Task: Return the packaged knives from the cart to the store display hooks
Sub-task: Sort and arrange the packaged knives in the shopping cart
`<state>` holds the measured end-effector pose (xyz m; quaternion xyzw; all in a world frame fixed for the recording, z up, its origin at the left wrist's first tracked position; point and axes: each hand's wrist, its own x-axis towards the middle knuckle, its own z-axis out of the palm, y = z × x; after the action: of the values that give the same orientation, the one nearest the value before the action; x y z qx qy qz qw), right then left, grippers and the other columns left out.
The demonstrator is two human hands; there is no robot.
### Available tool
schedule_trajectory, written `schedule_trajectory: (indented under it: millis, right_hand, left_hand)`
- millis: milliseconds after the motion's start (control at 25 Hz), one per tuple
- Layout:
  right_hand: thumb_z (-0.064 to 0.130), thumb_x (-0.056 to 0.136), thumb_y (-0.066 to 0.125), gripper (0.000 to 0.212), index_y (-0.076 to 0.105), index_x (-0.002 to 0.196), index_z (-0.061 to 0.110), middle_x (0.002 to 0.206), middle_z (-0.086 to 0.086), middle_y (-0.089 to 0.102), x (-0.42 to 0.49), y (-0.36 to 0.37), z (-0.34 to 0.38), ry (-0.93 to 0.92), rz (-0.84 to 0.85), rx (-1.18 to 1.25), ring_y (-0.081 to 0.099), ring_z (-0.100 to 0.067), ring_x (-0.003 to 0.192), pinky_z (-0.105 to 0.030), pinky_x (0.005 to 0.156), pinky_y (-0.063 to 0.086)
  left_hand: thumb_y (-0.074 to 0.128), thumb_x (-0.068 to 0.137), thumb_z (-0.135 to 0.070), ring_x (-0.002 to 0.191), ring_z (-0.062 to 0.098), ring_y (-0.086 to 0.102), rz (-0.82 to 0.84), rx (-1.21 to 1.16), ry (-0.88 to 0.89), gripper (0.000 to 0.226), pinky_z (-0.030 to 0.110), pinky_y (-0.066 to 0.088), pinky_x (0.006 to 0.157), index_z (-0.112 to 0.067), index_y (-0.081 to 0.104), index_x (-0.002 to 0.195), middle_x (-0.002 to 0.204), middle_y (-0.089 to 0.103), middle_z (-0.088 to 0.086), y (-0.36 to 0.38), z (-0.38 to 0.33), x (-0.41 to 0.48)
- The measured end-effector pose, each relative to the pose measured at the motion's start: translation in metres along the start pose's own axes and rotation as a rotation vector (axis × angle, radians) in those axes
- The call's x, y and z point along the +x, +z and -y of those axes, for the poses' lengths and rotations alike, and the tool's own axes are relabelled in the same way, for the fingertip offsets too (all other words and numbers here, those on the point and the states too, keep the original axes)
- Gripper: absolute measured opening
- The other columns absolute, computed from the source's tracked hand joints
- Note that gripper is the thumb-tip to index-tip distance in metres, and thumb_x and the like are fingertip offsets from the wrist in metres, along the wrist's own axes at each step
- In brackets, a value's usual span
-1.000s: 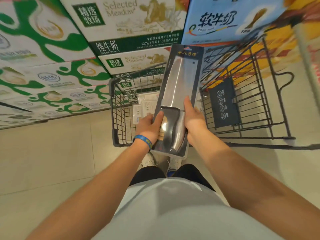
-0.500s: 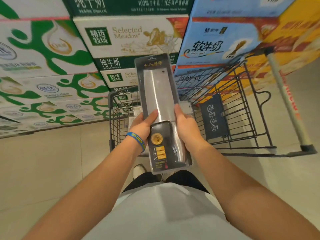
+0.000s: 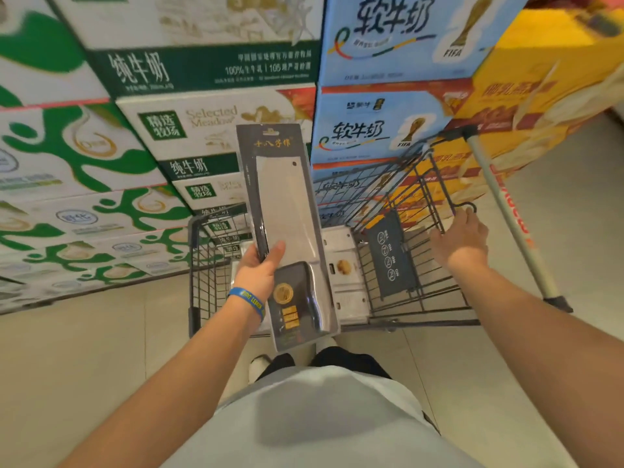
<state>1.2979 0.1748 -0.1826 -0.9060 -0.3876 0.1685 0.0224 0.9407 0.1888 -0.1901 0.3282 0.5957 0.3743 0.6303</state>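
A packaged cleaver (image 3: pixel 287 211) on a dark card stands upright in front of me, blade up and black handle down. My left hand (image 3: pixel 260 268), with a blue wristband, grips the package's left edge, thumb across its front. My right hand (image 3: pixel 461 239) is off the package and reaches to the wire seat flap of the shopping cart (image 3: pixel 405 204), its fingers at the wire; whether they close round it is hidden. More packaged knives (image 3: pixel 344 268) lie in the cart's basket behind the held one. No display hooks are in view.
Stacked milk cartons (image 3: pixel 169 136) in green, blue and yellow form a wall right behind the cart. The cart's grey push handle (image 3: pixel 506 211) slants down at the right. Beige tiled floor (image 3: pixel 84 349) lies to the left and right of me.
My right hand let go of the package and moved right to the cart's seat flap. My left hand alone now holds the cleaver, which rose slightly.
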Motion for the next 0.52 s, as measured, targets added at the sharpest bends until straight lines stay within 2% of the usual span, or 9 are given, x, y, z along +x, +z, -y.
schedule_trajectory:
  millis: [80, 120, 200, 280, 360, 400, 480, 520]
  right_hand:
    - [0.034, 0.102, 0.057, 0.080, 0.013, 0.163, 0.007, 0.169, -0.012, 0.017, 0.011, -0.005, -0.001, 0.008, 0.015, 0.200, 0.027, -0.037, 0.151, -0.048, 0.120, 0.030]
    - [0.031, 0.101, 0.060, 0.079, 0.016, 0.162, 0.007, 0.167, -0.015, 0.022, 0.010, -0.005, 0.002, 0.000, -0.023, 0.275, 0.032, -0.038, 0.149, -0.048, 0.119, 0.033]
    - [0.026, 0.098, 0.060, 0.068, 0.031, 0.157, 0.007, 0.156, -0.020, 0.037, -0.002, 0.002, 0.008, -0.050, -0.154, 0.326, 0.044, -0.041, 0.138, -0.049, 0.112, 0.040]
    - [0.023, 0.095, 0.060, 0.049, 0.052, 0.142, 0.010, 0.137, -0.016, 0.056, -0.024, 0.013, 0.019, -0.160, -0.197, 0.274, 0.052, -0.038, 0.126, -0.046, 0.106, 0.042]
    - [0.024, 0.096, 0.059, 0.032, 0.067, 0.125, 0.016, 0.122, -0.007, 0.068, -0.045, 0.028, 0.033, -0.315, -0.040, 0.289, 0.058, -0.031, 0.117, -0.039, 0.101, 0.044]
    - [0.026, 0.098, 0.059, 0.028, 0.070, 0.123, 0.018, 0.121, -0.003, 0.069, -0.058, 0.035, 0.043, -0.386, 0.109, 0.344, 0.060, -0.026, 0.116, -0.034, 0.099, 0.046]
    - [0.030, 0.100, 0.059, 0.027, 0.070, 0.123, 0.020, 0.128, -0.001, 0.065, -0.090, 0.053, 0.057, -0.568, 0.351, 0.399, 0.057, -0.022, 0.120, -0.029, 0.103, 0.040]
    - [0.031, 0.101, 0.060, 0.028, 0.072, 0.122, 0.017, 0.131, -0.004, 0.065, -0.104, 0.064, 0.061, -0.658, 0.370, 0.403, 0.054, -0.022, 0.125, -0.030, 0.110, 0.035]
  left_hand:
    - [0.071, 0.090, -0.034, 0.112, 0.026, 0.065, -0.020, -0.016, -0.012, 0.019, 0.049, 0.049, 0.100, -0.028, 0.065, 0.107, 0.110, 0.073, -0.001, 0.011, -0.006, 0.000]
    - [0.071, 0.090, -0.031, 0.113, 0.032, 0.064, -0.019, -0.040, -0.022, 0.019, 0.054, 0.048, 0.101, -0.025, 0.064, 0.107, 0.113, 0.071, 0.005, 0.016, -0.010, -0.001]
    - [0.071, 0.090, -0.027, 0.107, 0.035, 0.065, 0.000, -0.066, -0.036, 0.017, 0.058, 0.050, 0.098, -0.022, 0.064, 0.105, 0.108, 0.071, 0.008, 0.025, -0.015, -0.003]
    - [0.070, 0.091, -0.025, 0.102, 0.029, 0.067, 0.010, 0.003, 0.013, 0.015, 0.049, 0.054, 0.094, -0.023, 0.062, 0.104, 0.101, 0.070, 0.001, 0.033, -0.016, -0.006]
    - [0.067, 0.093, -0.021, 0.095, 0.017, 0.069, -0.017, 0.163, 0.161, 0.011, 0.027, 0.057, 0.082, -0.027, 0.060, 0.099, 0.096, 0.071, -0.008, 0.040, -0.018, -0.015]
    - [0.066, 0.094, -0.018, 0.091, 0.011, 0.069, -0.045, 0.240, 0.237, 0.012, 0.023, 0.055, 0.077, -0.028, 0.059, 0.097, 0.094, 0.070, -0.009, 0.043, -0.018, -0.020]
    - [0.064, 0.095, -0.018, 0.081, 0.012, 0.067, -0.104, 0.373, 0.314, 0.013, 0.033, 0.056, 0.074, -0.029, 0.058, 0.092, 0.089, 0.069, -0.003, 0.041, -0.019, -0.030]
    - [0.064, 0.095, -0.020, 0.077, 0.019, 0.066, -0.134, 0.420, 0.329, 0.012, 0.041, 0.056, 0.073, -0.029, 0.058, 0.091, 0.088, 0.069, 0.003, 0.039, -0.020, -0.034]
